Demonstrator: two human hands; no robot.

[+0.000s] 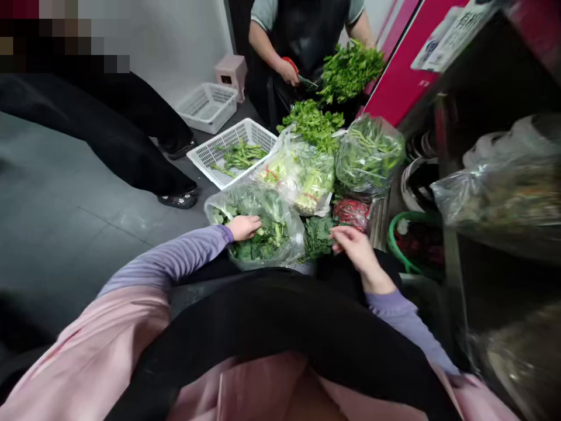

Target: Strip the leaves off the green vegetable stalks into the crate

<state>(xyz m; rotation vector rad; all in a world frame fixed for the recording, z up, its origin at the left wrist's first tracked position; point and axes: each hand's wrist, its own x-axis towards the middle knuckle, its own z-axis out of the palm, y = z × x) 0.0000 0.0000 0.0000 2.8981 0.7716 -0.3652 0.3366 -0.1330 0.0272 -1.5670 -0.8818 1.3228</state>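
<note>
My left hand [244, 227] reaches into an open clear plastic bag [294, 225] of leafy greens [276, 234]. Its fingers are closed around a pale green vegetable stem [260, 232]. On the right, my right hand [356, 248] hovers beside a heap of dark green leaves [318, 237], with thumb and fingertips pinched together. Whatever may be between those fingertips is too small to make out. Just beyond it lies a red bundle in clear wrap [352, 213].
A white basket [204, 156] holds cut stems; another white basket [199, 120] stands behind it. Bagged vegetables [313, 178] and a bag of greens [370, 155] lie ahead. A co-worker [302, 35] holds scissors and leafy herbs. Another person's legs are left. A green basket [392, 240] and shelving flank the right.
</note>
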